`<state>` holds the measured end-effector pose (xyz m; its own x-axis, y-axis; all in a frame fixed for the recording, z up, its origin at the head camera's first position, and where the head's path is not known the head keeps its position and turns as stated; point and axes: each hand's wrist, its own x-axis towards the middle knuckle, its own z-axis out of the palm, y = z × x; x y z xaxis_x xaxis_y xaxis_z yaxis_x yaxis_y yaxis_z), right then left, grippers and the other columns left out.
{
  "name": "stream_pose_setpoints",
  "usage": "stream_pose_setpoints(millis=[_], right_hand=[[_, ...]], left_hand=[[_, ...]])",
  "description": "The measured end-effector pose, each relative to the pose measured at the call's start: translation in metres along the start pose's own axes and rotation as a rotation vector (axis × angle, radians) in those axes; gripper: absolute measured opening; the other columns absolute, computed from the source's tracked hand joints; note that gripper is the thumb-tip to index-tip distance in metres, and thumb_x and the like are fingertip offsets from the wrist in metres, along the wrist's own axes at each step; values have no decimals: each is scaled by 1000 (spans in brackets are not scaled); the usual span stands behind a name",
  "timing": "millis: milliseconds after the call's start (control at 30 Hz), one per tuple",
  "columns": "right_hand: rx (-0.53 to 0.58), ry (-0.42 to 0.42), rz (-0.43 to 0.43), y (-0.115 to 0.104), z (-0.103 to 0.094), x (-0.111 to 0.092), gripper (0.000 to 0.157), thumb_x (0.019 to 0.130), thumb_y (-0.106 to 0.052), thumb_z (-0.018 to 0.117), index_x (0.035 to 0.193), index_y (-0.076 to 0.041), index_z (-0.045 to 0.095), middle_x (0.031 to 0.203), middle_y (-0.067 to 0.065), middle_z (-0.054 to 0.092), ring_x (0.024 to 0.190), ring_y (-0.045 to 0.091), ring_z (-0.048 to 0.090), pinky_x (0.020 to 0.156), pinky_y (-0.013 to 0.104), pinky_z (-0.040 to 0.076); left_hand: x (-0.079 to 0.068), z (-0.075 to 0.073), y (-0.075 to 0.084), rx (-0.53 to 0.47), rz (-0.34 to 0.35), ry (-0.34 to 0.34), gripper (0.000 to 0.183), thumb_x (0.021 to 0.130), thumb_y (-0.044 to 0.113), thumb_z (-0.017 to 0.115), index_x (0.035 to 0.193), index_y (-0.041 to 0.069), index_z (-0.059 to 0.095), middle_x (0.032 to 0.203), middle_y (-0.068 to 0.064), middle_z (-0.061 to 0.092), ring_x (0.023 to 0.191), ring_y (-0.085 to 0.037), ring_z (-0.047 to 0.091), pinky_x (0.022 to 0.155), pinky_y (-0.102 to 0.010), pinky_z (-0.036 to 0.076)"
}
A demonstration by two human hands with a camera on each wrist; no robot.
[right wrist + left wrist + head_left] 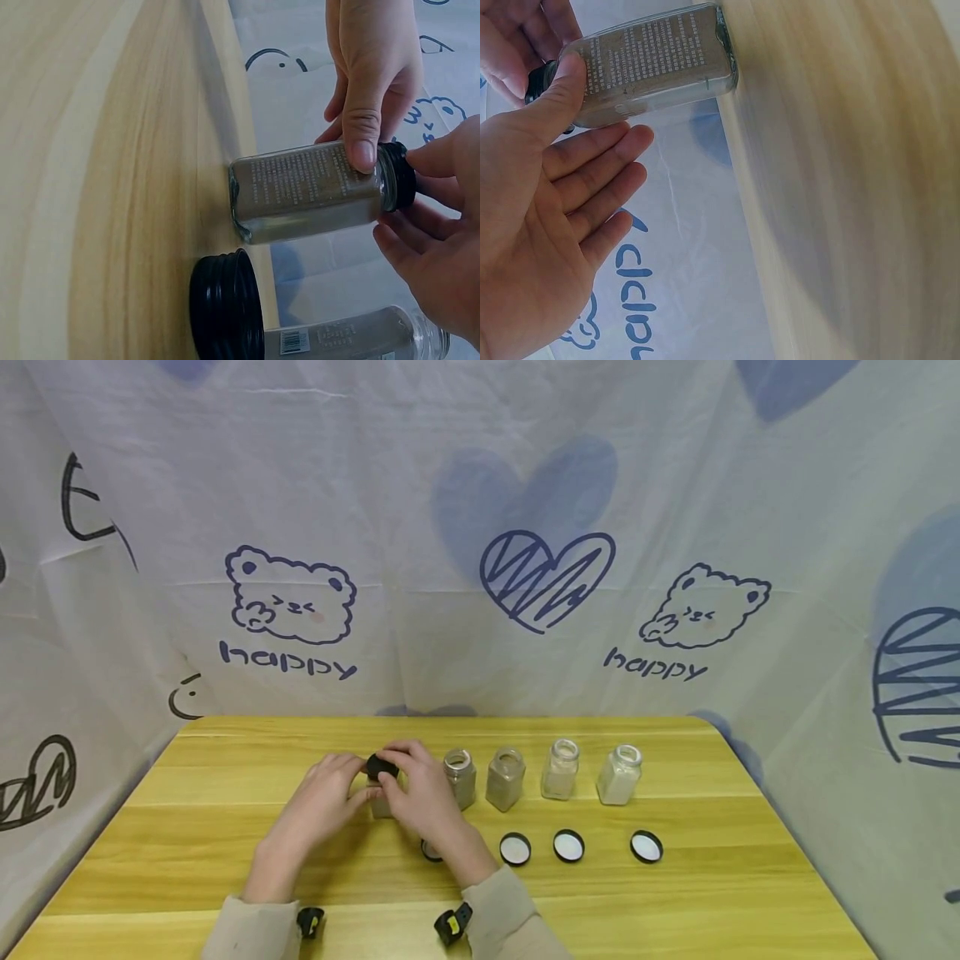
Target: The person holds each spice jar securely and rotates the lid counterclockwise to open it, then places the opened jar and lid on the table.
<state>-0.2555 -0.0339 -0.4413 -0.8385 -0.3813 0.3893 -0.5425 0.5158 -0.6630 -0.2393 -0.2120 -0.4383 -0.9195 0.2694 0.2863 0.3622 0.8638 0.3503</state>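
Observation:
At the left end of a row stands a square glass jar (381, 807) with brownish-grey contents and small print on its side (300, 187). My left hand (321, 802) holds this jar near its neck, thumb (570, 79) against the printed face. In the left wrist view, the other fingers of that hand stretch out past the jar. A black lid (403, 176) sits on the jar's mouth. My right hand (429, 793) pinches the lid's rim between thumb and fingers. The jar's base touches the table, and from the head view the hands hide much of it.
Several lidless jars, one with a grey fill (506, 783) and one with a pale fill (619, 779), continue the row rightward. Black lids lie in front with white insides up, such as one lid (568, 846). A printed cloth (420, 635) hangs behind the wooden table (712, 902).

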Motion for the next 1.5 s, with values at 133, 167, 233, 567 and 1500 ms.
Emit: stream_pose_setpoints(millis=[133, 167, 233, 567, 1500], right_hand=[[3, -41, -8, 1, 0, 1, 33, 106, -11, 57, 138, -6, 66, 145, 4, 59, 133, 22, 59, 108, 34, 52], [8, -52, -7, 0, 0, 1, 34, 107, -10, 56, 139, -7, 66, 147, 4, 58, 134, 22, 58, 108, 34, 51], [21, -69, -7, 1, -1, 1, 36, 107, -11, 54, 142, -7, 64, 150, 4, 56, 137, 22, 56, 110, 36, 50], [94, 16, 30, 0, -1, 0, 36, 105, -22, 63, 139, -11, 65, 148, 5, 54, 136, 25, 54, 111, 42, 49], [69, 32, -5, 1, 0, -1, 33, 105, -22, 64, 135, -9, 67, 142, 8, 57, 130, 24, 58, 107, 39, 52]], left_hand=[[0, 0, 0, 4, 4, 1, 40, 95, 23, 78, 121, -6, 69, 118, -21, 71, 120, -44, 60, 106, -62, 45], [0, -1, 0, 6, 5, 3, 40, 95, 24, 77, 121, -6, 69, 118, -21, 71, 120, -45, 60, 106, -62, 45], [0, -1, 1, 8, 4, 3, 41, 95, 24, 77, 121, -6, 68, 119, -22, 70, 121, -45, 59, 107, -62, 45], [0, -2, 1, 1, -1, -2, 38, 96, 22, 77, 120, -6, 68, 121, -21, 70, 121, -44, 60, 107, -62, 45], [0, -2, 2, 3, -7, -4, 40, 96, 21, 77, 123, -7, 67, 124, -23, 69, 124, -45, 58, 109, -62, 44]])
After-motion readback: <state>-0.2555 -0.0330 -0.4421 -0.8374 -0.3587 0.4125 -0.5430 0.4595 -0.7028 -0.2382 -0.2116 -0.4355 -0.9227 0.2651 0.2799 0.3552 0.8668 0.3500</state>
